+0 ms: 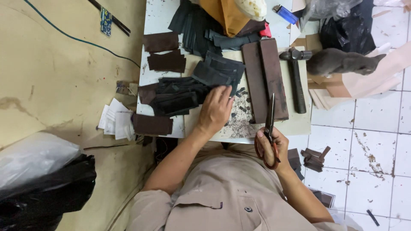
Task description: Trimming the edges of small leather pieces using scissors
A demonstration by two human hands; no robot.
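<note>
My left hand (215, 110) rests palm down on a low work board (299, 124), its fingers spread on a stack of dark leather pieces (180, 95). My right hand (270, 147) grips the orange handles of a pair of scissors (269, 122), blades closed and pointing away from me, over the board's near edge. Small dark offcuts (240, 109) lie scattered between the two hands.
A long brown leather block (265, 79) and a black hammer (296, 79) lie right of my hands. More dark and brown leather pieces (165, 53), a blue lighter (285, 14), a grey cat (340, 62) and black plastic bags (43, 192) surround the board.
</note>
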